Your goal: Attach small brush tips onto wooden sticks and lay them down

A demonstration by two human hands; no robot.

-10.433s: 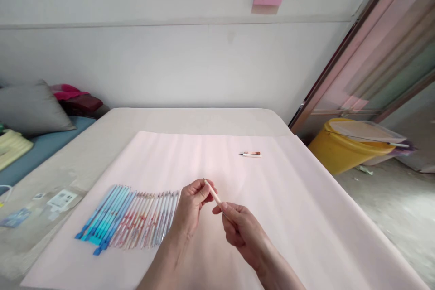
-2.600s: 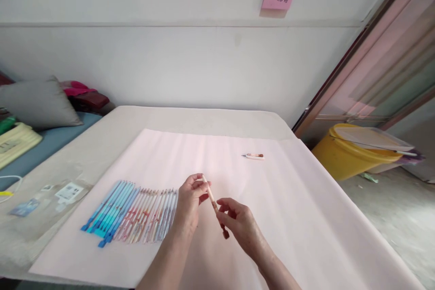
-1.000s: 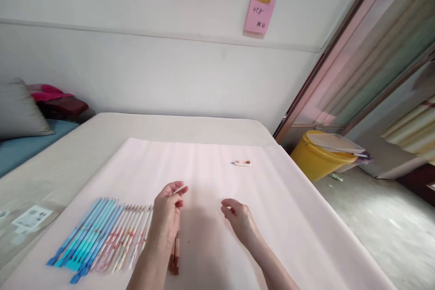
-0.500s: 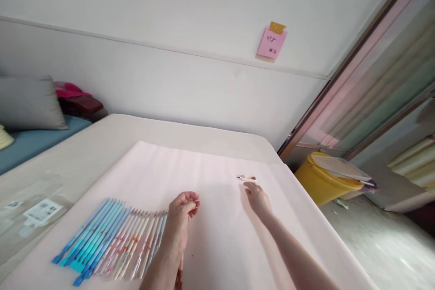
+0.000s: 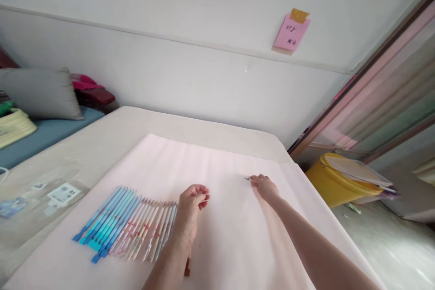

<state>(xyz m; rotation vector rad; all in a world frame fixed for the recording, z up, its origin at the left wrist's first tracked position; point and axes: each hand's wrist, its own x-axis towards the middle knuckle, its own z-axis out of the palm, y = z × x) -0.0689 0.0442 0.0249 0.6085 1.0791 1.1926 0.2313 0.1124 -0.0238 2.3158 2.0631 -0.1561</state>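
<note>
Plain white wall [image 5: 190, 72] at back with a taped pink note [image 5: 291, 31], pale pink sheet [image 5: 234, 244] over the table [image 5: 200, 120]. Main change: right hand [image 5: 265, 186] has gone from just short of the loose pen parts [image 5: 247, 179] at the sheet's far right to right over them; only a dark tip and a bit of white show past the fingertips. Fingers curled there, can't tell if pinched tight. Left hand [image 5: 193, 204] stays mid-sheet, thumb and fingers closed on a thin pale piece [image 5: 207, 192], mostly hidden. Pen row [image 5: 146, 226] lies at left, brown pen end [image 5: 187, 267] beside left forearm. Meaning, as judged: reach done, pickup unconfirmed, row untouched.
</note>
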